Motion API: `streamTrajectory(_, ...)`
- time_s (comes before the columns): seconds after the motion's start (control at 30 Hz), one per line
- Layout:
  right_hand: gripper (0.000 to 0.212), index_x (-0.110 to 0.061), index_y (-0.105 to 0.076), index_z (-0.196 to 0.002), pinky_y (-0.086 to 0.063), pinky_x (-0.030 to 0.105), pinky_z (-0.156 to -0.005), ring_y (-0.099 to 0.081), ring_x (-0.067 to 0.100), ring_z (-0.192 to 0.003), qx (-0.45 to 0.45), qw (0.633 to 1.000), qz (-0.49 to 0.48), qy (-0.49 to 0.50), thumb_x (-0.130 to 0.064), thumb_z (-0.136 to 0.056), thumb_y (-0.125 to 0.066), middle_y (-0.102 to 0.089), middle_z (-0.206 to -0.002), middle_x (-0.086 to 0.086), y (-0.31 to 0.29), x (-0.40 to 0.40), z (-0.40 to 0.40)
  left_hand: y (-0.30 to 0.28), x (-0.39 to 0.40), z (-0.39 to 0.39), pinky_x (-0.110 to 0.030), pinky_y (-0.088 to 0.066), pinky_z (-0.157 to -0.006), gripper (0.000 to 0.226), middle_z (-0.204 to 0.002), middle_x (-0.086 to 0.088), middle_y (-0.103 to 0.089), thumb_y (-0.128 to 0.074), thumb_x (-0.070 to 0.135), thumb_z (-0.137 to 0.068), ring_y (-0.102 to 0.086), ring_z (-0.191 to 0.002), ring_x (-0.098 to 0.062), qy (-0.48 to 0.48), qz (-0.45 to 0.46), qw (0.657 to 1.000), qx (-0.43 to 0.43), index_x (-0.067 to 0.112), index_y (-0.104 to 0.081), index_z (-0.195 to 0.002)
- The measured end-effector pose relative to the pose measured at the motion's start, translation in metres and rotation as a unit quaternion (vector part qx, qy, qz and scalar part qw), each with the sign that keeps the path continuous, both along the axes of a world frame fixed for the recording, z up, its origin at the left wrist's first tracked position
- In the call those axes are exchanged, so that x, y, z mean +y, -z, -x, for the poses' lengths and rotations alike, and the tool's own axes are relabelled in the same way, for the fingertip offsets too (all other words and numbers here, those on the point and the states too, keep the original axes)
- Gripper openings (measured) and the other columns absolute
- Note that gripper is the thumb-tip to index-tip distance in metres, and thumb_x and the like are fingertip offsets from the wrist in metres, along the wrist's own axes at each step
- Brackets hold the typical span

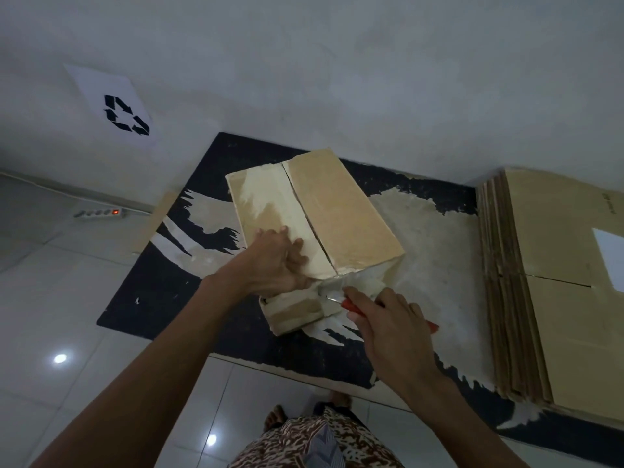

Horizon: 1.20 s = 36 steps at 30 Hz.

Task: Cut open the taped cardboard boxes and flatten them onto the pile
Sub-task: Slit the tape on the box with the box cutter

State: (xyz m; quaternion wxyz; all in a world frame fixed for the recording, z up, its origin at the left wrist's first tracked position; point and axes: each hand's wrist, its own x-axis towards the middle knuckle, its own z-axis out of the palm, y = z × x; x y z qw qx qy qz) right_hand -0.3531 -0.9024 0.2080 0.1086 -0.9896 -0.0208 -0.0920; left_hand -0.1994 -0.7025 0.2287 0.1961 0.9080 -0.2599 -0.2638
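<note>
White floor tiles [84, 298] carry a worn black mat [162, 292] with torn pale patches. Nearest, the right hand [391, 319] curls around a red-handled cutter [351, 307], its blade at the near top edge of the cardboard box [337, 211]. The left hand [273, 261] grips that box's near left corner, thumb on top. Right of the mat lies the pile of flattened boxes [547, 265]. Farther left, a power strip [101, 213] lies near the wall, which bears a recycling sign [114, 106].
</note>
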Motion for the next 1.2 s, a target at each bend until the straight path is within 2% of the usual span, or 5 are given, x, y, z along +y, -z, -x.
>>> streamTrajectory(0.17, 0.042, -0.025, -0.066, -0.123, -0.045, 0.035, -0.055, -0.055, 0.021, -0.061, -0.016, 1.000, 0.010, 0.004, -0.022, -0.082, -0.079, -0.057, -0.076, 0.003, -0.002, 0.006, -0.003, -0.001, 0.002, -0.001, -0.052, -0.018, -0.121, 0.091, -0.154, -0.022, -0.037, -0.059, 0.066, -0.057, -0.026, -0.148, -0.032, -0.013, 0.012, 1.000, 0.016, 0.011, -0.063, -0.129)
streamTrajectory(0.37, 0.043, -0.027, -0.069, -0.117, -0.040, 0.033, -0.056, -0.055, 0.022, -0.059, -0.003, 0.999, 0.049, 0.017, -0.024, -0.076, -0.083, -0.057, -0.072, 0.003, -0.002, 0.011, -0.009, -0.001, 0.004, 0.001, -0.051, -0.013, -0.122, 0.085, -0.151, -0.020, -0.042, -0.058, 0.059, -0.061, -0.029, -0.146, -0.033, -0.004, -0.013, 1.000, 0.023, 0.012, -0.063, -0.130)
streamTrajectory(0.63, 0.057, -0.031, -0.070, -0.115, -0.046, 0.035, -0.060, -0.060, 0.025, -0.064, 0.062, 0.991, 0.114, 0.035, -0.024, -0.062, -0.091, -0.061, -0.074, 0.005, 0.008, -0.012, -0.007, 0.013, -0.002, 0.011, -0.058, 0.001, -0.120, 0.054, -0.154, -0.011, -0.039, -0.062, 0.043, -0.093, -0.004, -0.152, -0.028, 0.068, -0.082, 0.994, -0.010, 0.014, -0.057, -0.138)
streamTrajectory(0.97, 0.038, -0.031, -0.068, -0.118, -0.042, 0.035, -0.066, -0.058, 0.026, -0.068, 0.064, 0.993, 0.092, 0.042, -0.025, -0.081, -0.078, -0.057, -0.075, 0.004, 0.012, -0.029, -0.007, 0.014, 0.003, 0.012, -0.058, 0.004, -0.120, 0.057, -0.160, -0.012, -0.029, -0.059, 0.046, -0.093, -0.001, -0.153, -0.028, 0.091, -0.095, 0.991, -0.021, 0.016, -0.053, -0.142)
streamTrajectory(1.2, 0.033, -0.029, -0.072, -0.111, -0.040, 0.034, -0.063, -0.058, 0.026, -0.064, 0.064, 0.992, 0.100, 0.042, -0.025, -0.079, -0.081, -0.056, -0.071, 0.004, 0.005, -0.034, -0.006, 0.014, 0.002, 0.015, -0.051, 0.006, -0.122, 0.067, -0.164, -0.017, -0.013, -0.061, 0.051, -0.088, -0.005, -0.152, -0.029, 0.073, -0.113, 0.990, -0.032, 0.022, -0.045, -0.147)
